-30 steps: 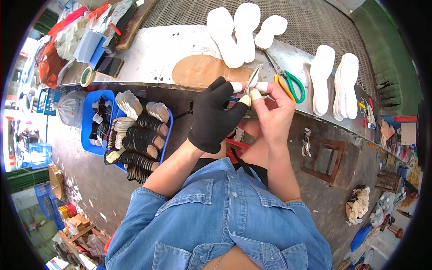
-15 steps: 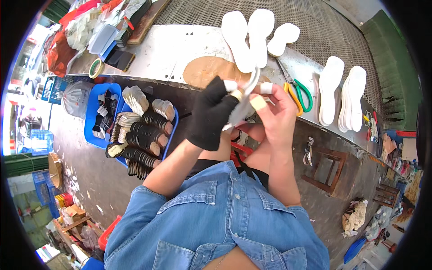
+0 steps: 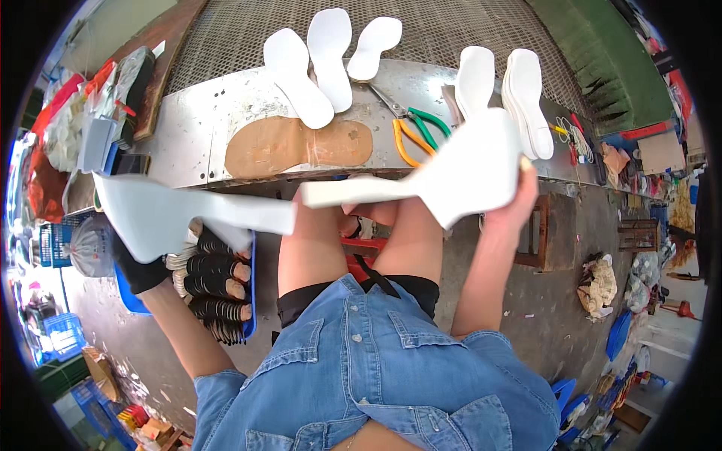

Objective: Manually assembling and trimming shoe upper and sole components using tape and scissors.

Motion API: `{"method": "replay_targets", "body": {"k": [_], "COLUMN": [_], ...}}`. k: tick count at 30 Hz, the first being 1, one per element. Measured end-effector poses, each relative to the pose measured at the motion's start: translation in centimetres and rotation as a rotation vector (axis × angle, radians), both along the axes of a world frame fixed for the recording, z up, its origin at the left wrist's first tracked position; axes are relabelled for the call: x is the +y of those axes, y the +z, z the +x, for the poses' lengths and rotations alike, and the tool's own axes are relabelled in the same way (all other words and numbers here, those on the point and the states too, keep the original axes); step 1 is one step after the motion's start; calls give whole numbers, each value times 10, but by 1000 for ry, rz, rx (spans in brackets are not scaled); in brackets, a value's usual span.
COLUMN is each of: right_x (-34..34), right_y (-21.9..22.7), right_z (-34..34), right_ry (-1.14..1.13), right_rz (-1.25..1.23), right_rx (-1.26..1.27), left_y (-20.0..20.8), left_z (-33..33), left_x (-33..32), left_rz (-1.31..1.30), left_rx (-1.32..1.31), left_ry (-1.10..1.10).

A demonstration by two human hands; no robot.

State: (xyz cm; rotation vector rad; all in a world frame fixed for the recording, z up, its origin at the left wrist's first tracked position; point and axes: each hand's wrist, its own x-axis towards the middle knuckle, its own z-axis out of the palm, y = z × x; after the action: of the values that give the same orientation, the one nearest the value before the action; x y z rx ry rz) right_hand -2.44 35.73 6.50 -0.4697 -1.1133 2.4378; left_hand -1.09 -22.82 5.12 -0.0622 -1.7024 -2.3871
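While the left white sole piece (image 3: 154, 218) and right white sole piece (image 3: 474, 169) lie apart before you, your right hand (image 3: 520, 199) pinches the latter's broad end; left hand (image 3: 137, 267) grip hidden, can't tell. Likely step: separating. Next move calls for skirting the pliers (image 3: 401, 113) on the worktop (image 3: 188, 150).

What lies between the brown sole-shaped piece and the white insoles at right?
The head view shows a scissors-like tool with green and yellow handles there; the white insole piece in the right hand hides part of that stretch.
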Motion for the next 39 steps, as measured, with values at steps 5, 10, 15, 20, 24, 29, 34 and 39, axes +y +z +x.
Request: {"method": "replay_targets", "body": {"k": [5, 10, 15, 20, 24, 29, 34, 39], "right_x": [-3, -22, -97, -199, -211, -244, -231, -161], "right_y": [54, 51, 56, 73, 50, -6, -23, 9], "right_z": [20, 16, -1, -29, -90, -152, -169, -139], "right_ry": [-70, 124, 174, 375, 312, 188, 121, 455], "right_rz": [19, 467, 642, 1429, 1197, 2075, 2031, 482], "right_rx": [-81, -6, 4, 560, 238, 53, 78, 155], "left_y": [-34, 15, 26, 34, 38, 43, -6, 51], "left_z": [-61, -156, -138, -29, -16, -4, -3, -26], "left_x": [-42, 28, 101, 226, 200, 193, 187, 201], "left_rz": [-499, -622, -601, -747, 184, 186, -635, 191], "left_rx": [-54, -156, -170, 192, -339, -455, 14, -488], "left_ry": [46, 175, -91, -164, 138, 74, 46, -121]}}
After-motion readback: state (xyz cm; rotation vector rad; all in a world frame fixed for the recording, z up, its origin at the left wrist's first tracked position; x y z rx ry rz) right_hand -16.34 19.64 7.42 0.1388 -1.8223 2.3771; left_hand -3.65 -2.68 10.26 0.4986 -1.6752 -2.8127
